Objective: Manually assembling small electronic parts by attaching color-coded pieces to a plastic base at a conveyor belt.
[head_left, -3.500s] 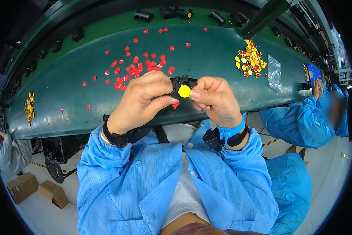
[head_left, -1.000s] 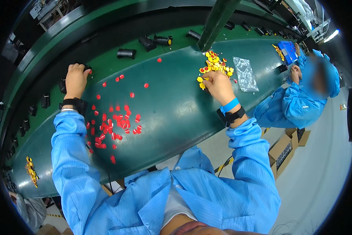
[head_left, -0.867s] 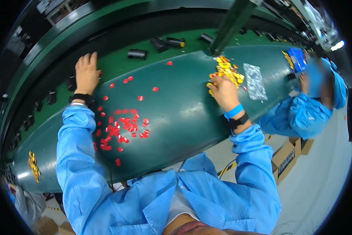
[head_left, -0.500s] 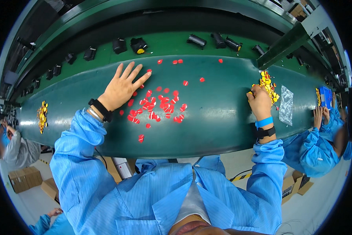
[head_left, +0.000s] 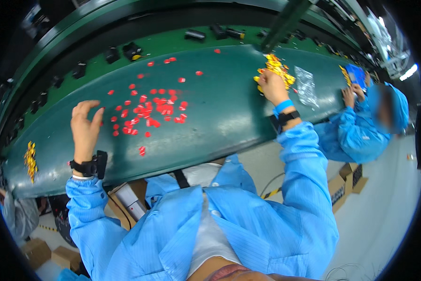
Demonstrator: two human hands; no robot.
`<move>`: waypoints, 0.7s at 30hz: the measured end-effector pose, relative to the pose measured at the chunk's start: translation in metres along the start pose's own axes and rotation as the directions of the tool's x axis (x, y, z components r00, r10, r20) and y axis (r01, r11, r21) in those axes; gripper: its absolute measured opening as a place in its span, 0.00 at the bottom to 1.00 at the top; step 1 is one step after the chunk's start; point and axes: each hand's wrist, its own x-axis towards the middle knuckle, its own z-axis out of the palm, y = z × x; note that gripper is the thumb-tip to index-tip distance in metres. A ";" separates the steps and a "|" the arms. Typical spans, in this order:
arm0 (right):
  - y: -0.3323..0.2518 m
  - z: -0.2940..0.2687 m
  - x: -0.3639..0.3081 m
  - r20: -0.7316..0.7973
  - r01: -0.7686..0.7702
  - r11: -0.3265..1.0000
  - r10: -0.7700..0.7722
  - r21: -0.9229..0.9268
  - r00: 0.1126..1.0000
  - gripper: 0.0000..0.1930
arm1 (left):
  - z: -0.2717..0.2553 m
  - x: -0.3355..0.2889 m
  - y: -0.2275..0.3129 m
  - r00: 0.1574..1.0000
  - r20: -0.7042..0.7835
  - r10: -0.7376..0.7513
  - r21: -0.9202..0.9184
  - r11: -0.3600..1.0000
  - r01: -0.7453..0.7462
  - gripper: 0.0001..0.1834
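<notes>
Right hand (head_left: 273,87) is curled at the yellow-tab pile (head_left: 277,64); whether one is gripped cannot be told. Left of the pile, many red tabs (head_left: 166,107) are left loose; farther left, the left hand (head_left: 84,126) is held with fingers parted. Beyond the pile's left, yellow is already borne by some black housings (head_left: 131,49).

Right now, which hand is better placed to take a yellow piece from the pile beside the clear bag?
Probably the right hand: it is right at that yellow pile. The left hand is well away, nearer the red pieces.
</notes>
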 end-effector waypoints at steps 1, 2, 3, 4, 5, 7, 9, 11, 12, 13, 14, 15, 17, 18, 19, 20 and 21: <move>-0.005 -0.005 -0.002 -0.042 -0.028 0.994 0.032 0.103 0.999 0.05 | 0.002 -0.001 -0.001 1.000 0.012 -0.018 0.032 0.999 0.018 0.07; -0.007 -0.012 -0.004 -0.083 -0.048 0.977 0.067 0.207 0.994 0.05 | 0.006 -0.001 -0.002 0.999 0.024 -0.037 0.066 0.997 0.035 0.05; -0.009 -0.016 -0.004 -0.100 -0.068 0.960 0.099 0.273 0.990 0.06 | 0.009 -0.002 -0.006 0.999 0.026 -0.029 0.055 0.998 0.028 0.05; -0.007 -0.021 -0.005 -0.104 -0.075 0.961 0.106 0.268 0.989 0.06 | 0.014 -0.004 -0.010 0.999 0.043 0.002 0.182 0.983 -0.009 0.03; -0.004 -0.026 -0.006 -0.093 -0.114 0.897 0.170 0.426 0.981 0.06 | 0.018 -0.005 -0.013 0.998 0.062 0.028 0.310 0.950 -0.046 0.03; -0.001 -0.026 -0.005 -0.041 -0.122 0.709 0.208 0.695 0.977 0.07 | 0.023 -0.015 -0.026 0.978 0.190 0.085 0.390 0.908 -0.154 0.02; 0.006 -0.042 -0.016 -0.022 -0.142 0.667 0.231 0.731 0.973 0.10 | 0.022 -0.019 -0.033 0.916 0.378 0.133 0.423 0.856 -0.299 0.04; 0.001 -0.055 -0.028 0.016 -0.158 0.618 0.230 0.770 0.973 0.10 | 0.008 -0.015 -0.021 0.867 0.490 0.092 0.344 0.893 -0.290 0.10; -0.003 -0.057 -0.034 0.044 -0.182 0.543 0.257 0.820 0.965 0.09 | -0.001 -0.013 -0.013 0.838 0.542 0.059 0.285 0.925 -0.250 0.13; -0.001 -0.060 -0.038 0.080 -0.192 0.528 0.228 0.827 0.970 0.07 | -0.008 -0.017 -0.018 0.842 0.534 0.072 0.193 0.960 -0.205 0.16; 0.002 -0.055 -0.040 0.072 -0.162 0.471 0.203 0.867 0.976 0.07 | -0.011 -0.020 -0.023 0.849 0.520 0.098 0.090 0.982 -0.168 0.18; 0.002 -0.054 -0.043 0.093 -0.166 0.422 0.188 0.892 0.978 0.07 | -0.017 -0.024 -0.027 0.862 0.500 0.084 0.043 0.992 -0.121 0.17; -0.009 -0.052 -0.048 0.128 -0.174 0.351 0.150 0.920 0.980 0.07 | -0.029 -0.031 -0.033 0.873 0.477 -0.102 -0.018 0.992 0.125 0.15; -0.014 -0.054 -0.050 0.146 -0.182 0.295 0.139 0.938 0.979 0.07 | -0.033 -0.033 -0.035 0.847 0.468 -0.253 -0.114 0.933 0.342 0.14; -0.022 -0.054 -0.051 0.179 -0.202 0.250 0.112 0.947 0.978 0.06 | -0.031 -0.038 -0.046 0.872 0.402 -0.279 0.002 0.953 0.304 0.11; -0.034 -0.053 -0.052 0.180 -0.201 0.249 0.107 0.947 0.978 0.06 | -0.030 -0.039 -0.049 0.872 0.399 -0.284 0.004 0.952 0.307 0.11; -0.048 -0.052 -0.054 0.210 -0.220 0.203 0.069 0.954 0.975 0.06 | -0.029 -0.040 -0.047 0.812 0.437 -0.387 0.022 0.907 0.421 0.09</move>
